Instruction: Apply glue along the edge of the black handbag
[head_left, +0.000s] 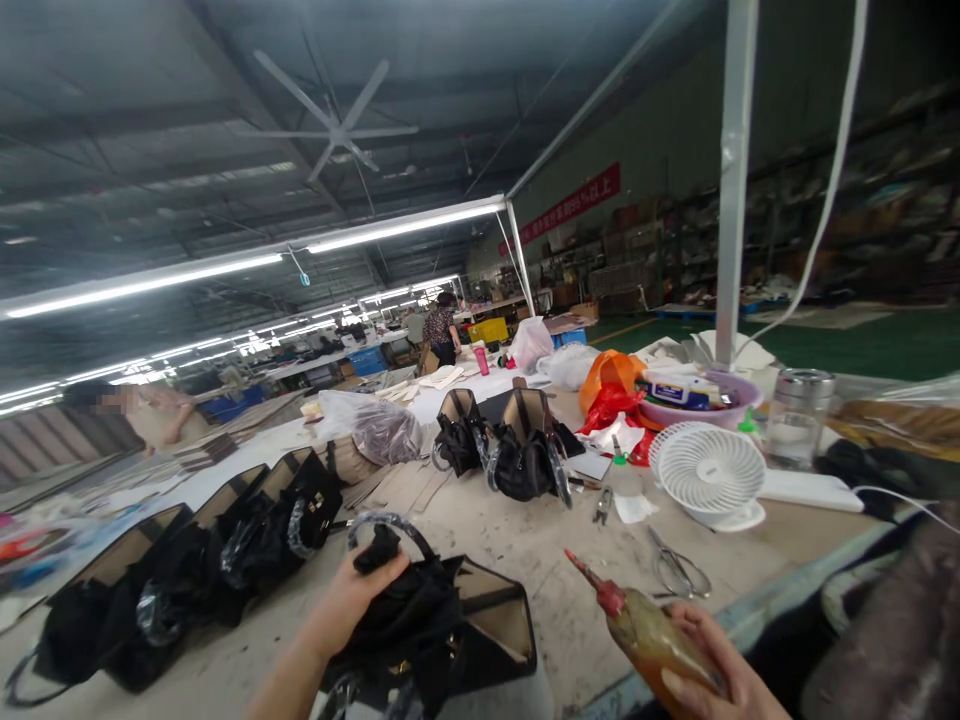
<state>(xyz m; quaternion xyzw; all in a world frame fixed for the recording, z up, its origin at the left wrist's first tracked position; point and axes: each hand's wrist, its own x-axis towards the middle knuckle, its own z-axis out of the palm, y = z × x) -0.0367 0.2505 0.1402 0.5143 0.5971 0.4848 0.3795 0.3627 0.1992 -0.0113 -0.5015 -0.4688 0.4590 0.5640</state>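
Note:
My left hand point(369, 582) is closed on a bunched piece of black fabric, just above a black handbag point(480, 655). The handbag lies tilted on the table with its beige lining showing, and its handle, wrapped in clear plastic, arches behind the hand. My right hand point(712, 660) is wrapped round a squeeze bottle point(652, 640) of yellowish-brown liquid. The bottle's red nozzle points up and to the left, apart from the bag. Scissors point(679, 565) rest on the table just beyond the bottle.
Several black handbags point(247, 530) line the left side; two more bags point(525, 440) stand further back. At the right are a white fan point(709, 470), a glass jar point(801, 415), a purple basin point(739, 400) and a metal post point(731, 200). One person point(442, 330) stands far back, another point(161, 415) at left.

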